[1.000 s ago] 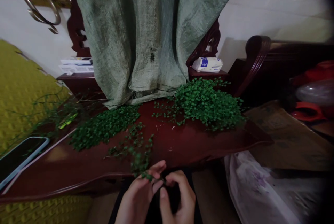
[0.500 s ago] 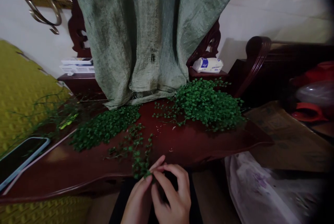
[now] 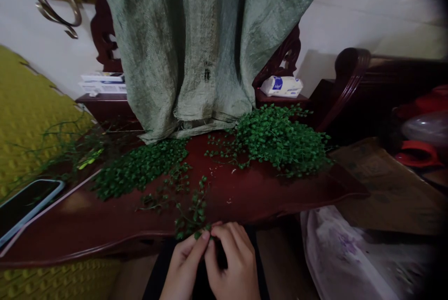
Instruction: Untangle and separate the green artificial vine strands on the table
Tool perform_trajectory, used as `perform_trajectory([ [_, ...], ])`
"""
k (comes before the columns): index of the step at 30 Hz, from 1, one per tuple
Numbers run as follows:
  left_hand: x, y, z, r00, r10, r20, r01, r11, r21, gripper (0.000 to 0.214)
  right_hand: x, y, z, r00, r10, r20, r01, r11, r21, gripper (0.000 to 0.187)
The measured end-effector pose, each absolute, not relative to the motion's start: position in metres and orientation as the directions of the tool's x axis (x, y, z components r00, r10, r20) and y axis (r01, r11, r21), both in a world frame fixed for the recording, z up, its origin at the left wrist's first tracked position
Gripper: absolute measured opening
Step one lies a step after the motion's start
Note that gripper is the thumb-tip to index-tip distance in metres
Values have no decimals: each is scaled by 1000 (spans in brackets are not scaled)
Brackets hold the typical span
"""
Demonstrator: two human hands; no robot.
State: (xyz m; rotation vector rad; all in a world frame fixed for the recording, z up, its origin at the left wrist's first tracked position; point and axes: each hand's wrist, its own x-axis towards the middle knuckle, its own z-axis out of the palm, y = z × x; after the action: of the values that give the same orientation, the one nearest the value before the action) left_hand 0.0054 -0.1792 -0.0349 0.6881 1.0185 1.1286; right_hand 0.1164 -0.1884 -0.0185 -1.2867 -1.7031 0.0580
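Note:
In the head view my left hand [image 3: 187, 258] is closed, its thumb and fingers pinching the near end of a green sprig [image 3: 196, 209] with small round, bead-like leaves. Right beside it, my right hand [image 3: 234, 255] has its fingertips pressed together at the same end; the sprig's tip is mostly hidden between the two hands. The sprig's far part rests on the dark red wooden table [image 3: 241, 192]. Beyond my hands, a low heap of bead-like greenery [image 3: 140, 169] lies at the left, and a bigger, fuller bunch [image 3: 282, 139] at the right. Thin loose stems [image 3: 157, 199] lie between.
A green woven sack [image 3: 199, 57] hangs down over the table's back. A phone [image 3: 31, 206] lies at the left edge near bare stems [image 3: 66, 141]. A tissue pack [image 3: 282, 86] sits at the back right. Cardboard [image 3: 385, 183] and a plastic bag [image 3: 329, 239] are at the right.
My right hand's fingers have curled in and drawn closer to my left hand's thumb. The sprig has shifted slightly, with its end now between both hands' fingertips.

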Motion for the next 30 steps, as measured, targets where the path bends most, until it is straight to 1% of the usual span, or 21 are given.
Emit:
perform_trajectory([
  [3, 7, -179, -37, 75, 978, -193, -302, 207, 931, 26, 117, -191, -21, -4, 839, 545, 778, 345, -525, 12],
  [6, 7, -180, -34, 102, 985, -139, -225, 159, 961, 24, 119, -195, -21, -50, 897, 439, 827, 283, -485, 12],
  [9, 7, -179, -31, 129, 986, -104, -171, 126, 977, 24, 121, -199, -19, -29, 934, 355, 849, 210, -484, 13],
  [11, 7, -179, -30, 136, 985, -104, -153, 125, 980, 27, 121, -200, -19, -7, 951, 308, 857, 164, -488, 14],
  [13, 8, -181, -32, 111, 985, -135, -147, 151, 978, 32, 122, -200, -19, -12, 960, 281, 875, 146, -461, 15],
  [16, 6, -184, -36, 31, 978, -206, -159, 208, 965, 38, 120, -200, -24, -99, 962, 255, 877, 205, -434, 17],
  [18, 4, -186, -39, 10, 965, -262, -187, 259, 947, 41, 116, -201, -31, -111, 959, 262, 841, 231, -490, 18],
  [21, 1, -188, -41, 14, 937, -349, -252, 341, 906, 49, 108, -204, -40, -8, 960, 279, 730, 196, -655, 20],
  [23, 1, -189, -41, 7, 921, -390, -290, 375, 881, 53, 102, -206, -44, 42, 956, 290, 654, 193, -731, 20],
  [25, 2, -190, -39, -16, 912, -411, -322, 384, 865, 55, 97, -207, -45, 78, 936, 344, 629, 222, -745, 20],
  [28, 6, -190, -31, -47, 909, -414, -359, 372, 856, 52, 91, -207, -42, 150, 870, 469, 659, 266, -704, 19],
  [30, 8, -190, -25, -50, 910, -412, -377, 365, 851, 50, 90, -207, -42, 137, 838, 529, 675, 312, -669, 17],
])
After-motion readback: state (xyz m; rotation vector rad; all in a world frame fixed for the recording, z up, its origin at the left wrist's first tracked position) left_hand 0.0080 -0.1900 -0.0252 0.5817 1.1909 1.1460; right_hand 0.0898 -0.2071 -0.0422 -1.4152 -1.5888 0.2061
